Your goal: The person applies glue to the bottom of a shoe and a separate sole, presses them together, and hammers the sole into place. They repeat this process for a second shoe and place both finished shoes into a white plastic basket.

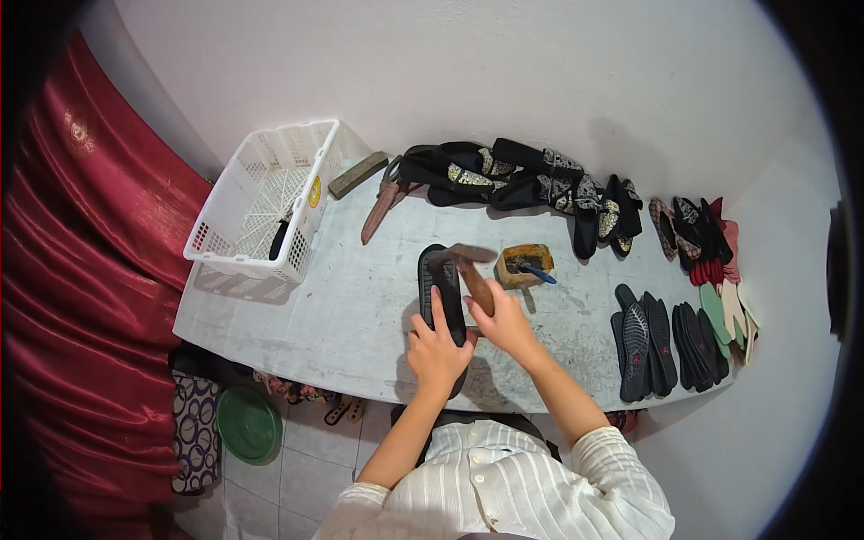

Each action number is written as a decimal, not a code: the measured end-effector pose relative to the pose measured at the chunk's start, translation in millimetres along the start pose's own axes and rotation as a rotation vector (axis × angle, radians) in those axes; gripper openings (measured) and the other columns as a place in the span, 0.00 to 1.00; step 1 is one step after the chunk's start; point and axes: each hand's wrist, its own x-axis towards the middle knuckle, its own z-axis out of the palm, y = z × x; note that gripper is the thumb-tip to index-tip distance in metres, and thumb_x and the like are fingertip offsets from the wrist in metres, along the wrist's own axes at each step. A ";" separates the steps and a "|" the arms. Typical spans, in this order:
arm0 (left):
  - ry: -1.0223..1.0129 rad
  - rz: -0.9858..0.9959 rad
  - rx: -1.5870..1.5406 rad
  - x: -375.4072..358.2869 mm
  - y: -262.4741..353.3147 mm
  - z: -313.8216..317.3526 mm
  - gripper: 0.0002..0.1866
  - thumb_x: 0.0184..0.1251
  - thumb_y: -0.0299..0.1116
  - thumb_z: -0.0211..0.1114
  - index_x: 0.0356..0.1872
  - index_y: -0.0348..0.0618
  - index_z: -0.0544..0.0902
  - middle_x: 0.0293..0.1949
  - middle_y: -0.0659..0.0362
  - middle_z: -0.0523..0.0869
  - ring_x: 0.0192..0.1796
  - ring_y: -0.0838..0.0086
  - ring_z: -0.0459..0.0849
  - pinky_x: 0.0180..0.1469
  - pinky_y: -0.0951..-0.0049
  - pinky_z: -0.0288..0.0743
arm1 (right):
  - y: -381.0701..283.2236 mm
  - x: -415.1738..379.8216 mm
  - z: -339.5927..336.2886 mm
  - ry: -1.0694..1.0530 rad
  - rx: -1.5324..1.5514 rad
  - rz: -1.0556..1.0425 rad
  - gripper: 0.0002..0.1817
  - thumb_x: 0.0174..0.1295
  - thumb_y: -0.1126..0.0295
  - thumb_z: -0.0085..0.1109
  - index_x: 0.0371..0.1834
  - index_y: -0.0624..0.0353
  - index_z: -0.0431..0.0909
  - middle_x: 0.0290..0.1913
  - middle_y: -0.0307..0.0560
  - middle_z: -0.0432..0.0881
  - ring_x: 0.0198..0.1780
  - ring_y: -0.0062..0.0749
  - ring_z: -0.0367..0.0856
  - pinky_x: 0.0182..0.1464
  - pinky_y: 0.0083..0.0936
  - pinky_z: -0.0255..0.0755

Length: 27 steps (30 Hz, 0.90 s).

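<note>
A black shoe sole (pixel 434 267) lies lengthwise near the front of the table, its ribbed tread facing up. My left hand (pixel 436 356) grips its middle, index finger stretched along the surface and thumb at the right side. In my right hand (pixel 504 326) is a hammer (pixel 478 286), held by its wooden handle with fingers wrapped round. The hammer's head is slightly blurred and overlaps the toe end of the sole. Just right of the hammer stands a small yellowish tub (pixel 510 275) with dark contents and a blue-handled brush (pixel 540 273) in it.
A white plastic basket (pixel 310 211) stands at the left, beside a block (pixel 358 175) and pincers (pixel 382 211). Black decorated shoes (pixel 468 175) line the back. Stacked black soles (pixel 635 346) and coloured insoles (pixel 713 312) lie right. A green basin (pixel 249 426) sits on the floor.
</note>
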 end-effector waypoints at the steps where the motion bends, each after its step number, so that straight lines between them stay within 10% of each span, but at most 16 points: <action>1: -0.009 0.002 -0.008 -0.4 -0.8 0.5 0.51 0.43 0.47 0.69 0.73 0.55 0.54 0.37 0.50 0.69 0.29 0.55 0.77 0.22 0.60 0.75 | -9.8 1.7 -8.6 0.008 0.044 -0.009 0.14 0.58 0.66 0.63 0.39 0.63 0.72 0.20 0.56 0.79 0.24 0.49 0.82 0.25 0.32 0.72; 27: -0.007 0.017 -0.006 -1.3 -0.1 0.4 0.51 0.45 0.50 0.69 0.73 0.52 0.54 0.38 0.48 0.70 0.28 0.55 0.76 0.22 0.61 0.74 | 22.1 -30.0 21.2 0.235 0.136 -0.055 0.25 0.47 0.76 0.60 0.52 0.63 0.73 0.32 0.64 0.81 0.38 0.59 0.81 0.41 0.35 0.75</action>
